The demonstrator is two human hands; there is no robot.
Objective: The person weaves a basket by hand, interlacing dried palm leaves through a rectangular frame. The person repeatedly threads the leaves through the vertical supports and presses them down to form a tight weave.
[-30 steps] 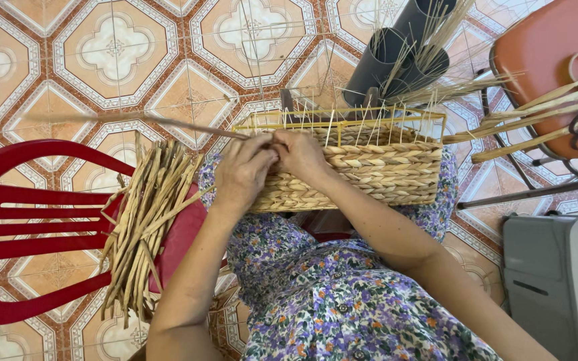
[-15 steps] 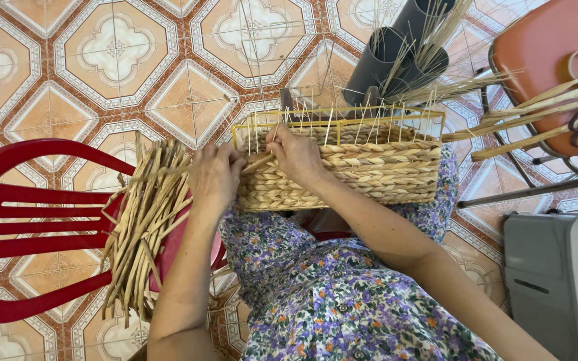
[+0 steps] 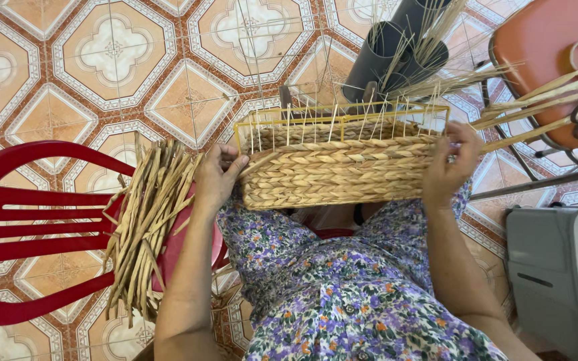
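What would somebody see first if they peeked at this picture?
Probably the half-woven straw basket in the middle, resting on the person's flowered lap, with the left hand and right hand gripping its two ends. Next, the bundle of dried straw strips lying on the red plastic chair at the left.

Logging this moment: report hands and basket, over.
Left hand and right hand grip woven basket ends. Basket on lap. Dried strips on red chair beside left hand.

Patterned tile floor [image 3: 68, 80], orange and cream with red-brown borders. Standing on it: red plastic chair [image 3: 28, 234] at left bearing a bundle of dried straw strips [image 3: 145, 227], grey tubes [image 3: 396, 53] up top, grey box [image 3: 560, 274] at right.
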